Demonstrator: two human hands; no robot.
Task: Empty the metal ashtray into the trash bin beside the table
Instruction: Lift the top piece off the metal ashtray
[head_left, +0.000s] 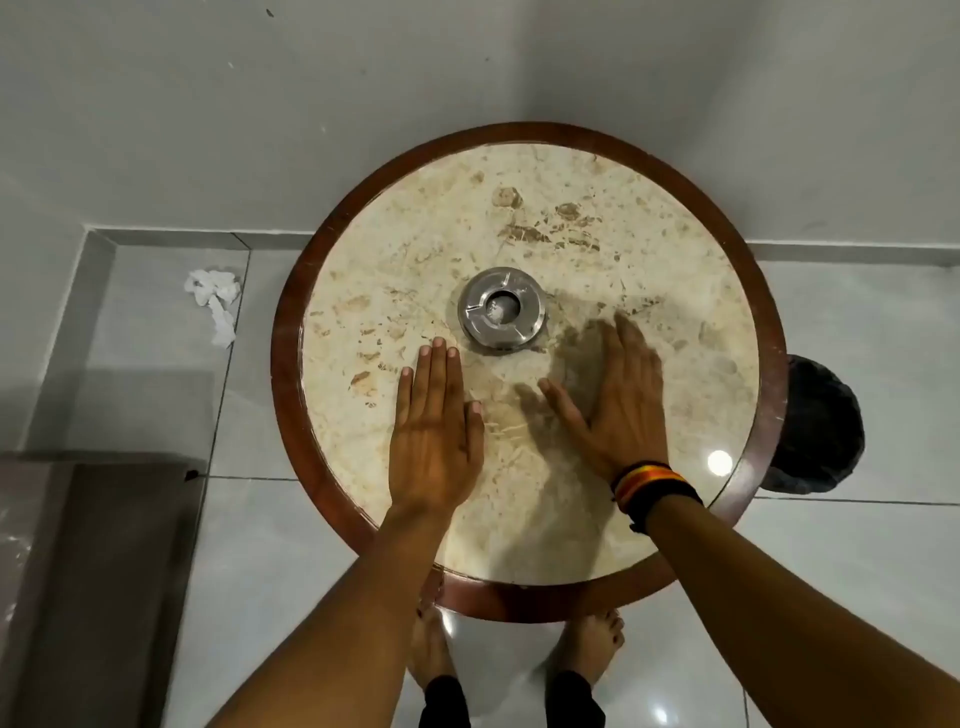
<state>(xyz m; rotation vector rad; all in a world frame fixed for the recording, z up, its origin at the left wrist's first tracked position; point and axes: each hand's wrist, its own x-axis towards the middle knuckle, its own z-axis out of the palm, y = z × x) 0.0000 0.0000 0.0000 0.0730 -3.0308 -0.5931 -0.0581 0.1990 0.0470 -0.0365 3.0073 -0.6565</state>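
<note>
A round metal ashtray (502, 307) with a lid and a centre hole stands in the middle of a round marble-topped table (649, 249) with a dark wooden rim. My left hand (434, 431) lies flat on the tabletop, fingers together, its tips just left of and below the ashtray. My right hand (615, 402) is flat, blurred, thumb spread, just right of and below the ashtray; neither hand touches it. A trash bin (818, 421) with a black liner stands on the floor at the table's right edge, partly hidden by the rim.
White walls form a corner behind the table. Crumpled white tissue (215, 299) lies on the grey tiled floor at left. A brown piece of furniture (88, 571) stands at lower left. My bare feet (592, 644) are under the table's near edge.
</note>
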